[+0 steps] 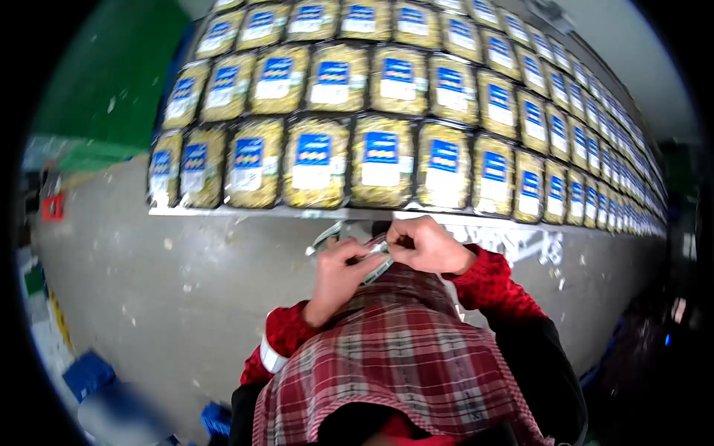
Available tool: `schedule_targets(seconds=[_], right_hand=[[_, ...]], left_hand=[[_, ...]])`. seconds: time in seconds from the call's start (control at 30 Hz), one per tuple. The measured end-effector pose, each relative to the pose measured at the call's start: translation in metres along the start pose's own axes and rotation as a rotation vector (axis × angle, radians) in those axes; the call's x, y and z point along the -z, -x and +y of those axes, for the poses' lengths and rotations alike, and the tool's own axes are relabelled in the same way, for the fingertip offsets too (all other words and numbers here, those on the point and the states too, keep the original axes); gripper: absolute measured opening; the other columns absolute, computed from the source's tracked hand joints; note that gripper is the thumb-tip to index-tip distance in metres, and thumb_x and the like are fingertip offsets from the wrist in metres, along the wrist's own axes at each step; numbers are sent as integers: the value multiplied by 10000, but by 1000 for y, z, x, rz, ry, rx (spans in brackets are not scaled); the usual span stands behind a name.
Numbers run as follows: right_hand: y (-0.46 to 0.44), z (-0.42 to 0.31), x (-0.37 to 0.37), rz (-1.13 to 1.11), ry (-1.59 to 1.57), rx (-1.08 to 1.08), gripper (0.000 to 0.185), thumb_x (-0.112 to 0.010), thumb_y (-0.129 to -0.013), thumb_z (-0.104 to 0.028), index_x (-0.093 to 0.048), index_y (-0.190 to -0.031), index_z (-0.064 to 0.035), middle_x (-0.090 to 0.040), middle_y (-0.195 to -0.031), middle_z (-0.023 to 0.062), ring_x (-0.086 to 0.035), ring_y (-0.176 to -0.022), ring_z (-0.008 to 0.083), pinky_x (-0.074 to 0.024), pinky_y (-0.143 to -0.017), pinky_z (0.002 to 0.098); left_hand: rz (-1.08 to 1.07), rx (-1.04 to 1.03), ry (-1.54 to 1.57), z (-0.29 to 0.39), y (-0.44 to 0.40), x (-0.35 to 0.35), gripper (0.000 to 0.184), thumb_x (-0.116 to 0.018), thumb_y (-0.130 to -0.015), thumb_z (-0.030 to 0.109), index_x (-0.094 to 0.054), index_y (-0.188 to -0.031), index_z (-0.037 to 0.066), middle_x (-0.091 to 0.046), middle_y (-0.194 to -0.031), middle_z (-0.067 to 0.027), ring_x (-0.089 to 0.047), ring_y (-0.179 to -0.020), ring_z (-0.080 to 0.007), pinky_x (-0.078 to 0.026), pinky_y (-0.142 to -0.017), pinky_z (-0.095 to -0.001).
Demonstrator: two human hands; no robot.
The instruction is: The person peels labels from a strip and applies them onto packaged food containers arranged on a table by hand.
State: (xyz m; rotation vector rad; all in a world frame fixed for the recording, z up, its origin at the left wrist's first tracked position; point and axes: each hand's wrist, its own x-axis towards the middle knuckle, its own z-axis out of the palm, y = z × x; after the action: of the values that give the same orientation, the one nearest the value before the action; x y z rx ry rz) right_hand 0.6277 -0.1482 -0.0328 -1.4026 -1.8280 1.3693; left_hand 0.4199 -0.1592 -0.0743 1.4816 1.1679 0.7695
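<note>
My left hand [343, 269] and my right hand [425, 245] are close together in front of my plaid apron [394, 327], just below the table edge. Between them runs a narrow pale green-white strip [378, 272], with a loose end curling out beyond my left hand. Fingers of both hands are pinched on the strip. Beyond them, rows of packed trays [381, 160] with yellowish contents and blue-and-white labels lie side by side.
The table's pale front edge [312, 213] runs across just beyond my hands. White scraps [550, 249] lie on the grey floor [186, 282]. Blue crates [89, 374] stand at lower left, and a red object [53, 208] is at far left.
</note>
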Motion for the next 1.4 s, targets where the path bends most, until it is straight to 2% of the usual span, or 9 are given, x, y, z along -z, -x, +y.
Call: schedule_targets(seconds=[0.13,0.3,0.4,0.67,0.83,0.93,1.07,1.33,1.4], right_hand=[[19,56,63,619,-246,-275,121,-647,-786,-90,-644,-799,30,-606,-641,51,-529,-582,103,-441,-538,273],[18,101,103,619,172,-401,188,-668,-799,-112,-641,-812,74,-628,-656,97,-562,-606,112,-448,-561,282],[14,128,107,608,359,-410,202,-666,-753,-200,-679,-782,0,-668,-741,188,-654,-674,344,-509,-612,397],[-7,91,96,503,1003,-411,175,-675,-762,-217,-653,-722,-48,-643,-668,170,-635,-604,361,-498,-549,456],[-24,42,0,278,44,-13,103,-657,-831,-85,-690,-890,-7,-676,-759,129,-641,-616,194,-496,-564,314],[-39,32,-74,-45,-597,-389,255,-570,-933,-114,-627,-1120,51,-673,-823,73,-581,-655,105,-462,-573,239],[-69,46,-130,158,-1135,-726,361,-603,-942,-214,-568,-1269,-64,-677,-1034,42,-592,-710,128,-499,-626,274],[-90,25,-143,211,-1169,-616,363,-628,-933,-216,-581,-1275,-106,-688,-1023,21,-552,-620,107,-486,-573,268],[-94,44,-142,176,-584,-288,374,-630,-928,-197,-573,-1275,-69,-704,-907,35,-542,-560,98,-463,-505,280]], left_hand=[[-33,186,207,1,-4,-11,103,-776,-767,69,-702,-793,2,-635,-714,-47,-532,-624,-106,-419,-578,-261],[-111,149,193,8,-19,-24,96,-762,-787,63,-697,-800,-6,-624,-720,-36,-533,-632,-85,-417,-555,-253],[-120,92,154,11,-26,-31,110,-764,-785,69,-688,-796,-10,-616,-712,-42,-534,-616,-96,-418,-547,-265],[-268,74,195,12,-13,-16,117,-757,-801,72,-707,-886,8,-654,-802,-41,-563,-694,-73,-430,-588,-228],[-43,271,288,-35,16,4,99,-719,-844,91,-713,-889,4,-659,-796,-6,-569,-691,-55,-453,-595,-209],[174,491,415,-35,32,35,203,-727,-842,172,-688,-836,-28,-631,-691,3,-545,-613,-67,-440,-550,-231],[335,516,579,-29,50,62,166,-714,-856,148,-681,-830,-13,-627,-691,4,-529,-587,-54,-419,-519,-216],[432,488,584,-21,66,73,145,-716,-853,132,-682,-832,-7,-624,-683,14,-507,-565,-36,-393,-500,-205],[429,475,561,-25,68,75,144,-717,-850,129,-683,-832,-10,-623,-685,22,-502,-569,-32,-393,-503,-207]])
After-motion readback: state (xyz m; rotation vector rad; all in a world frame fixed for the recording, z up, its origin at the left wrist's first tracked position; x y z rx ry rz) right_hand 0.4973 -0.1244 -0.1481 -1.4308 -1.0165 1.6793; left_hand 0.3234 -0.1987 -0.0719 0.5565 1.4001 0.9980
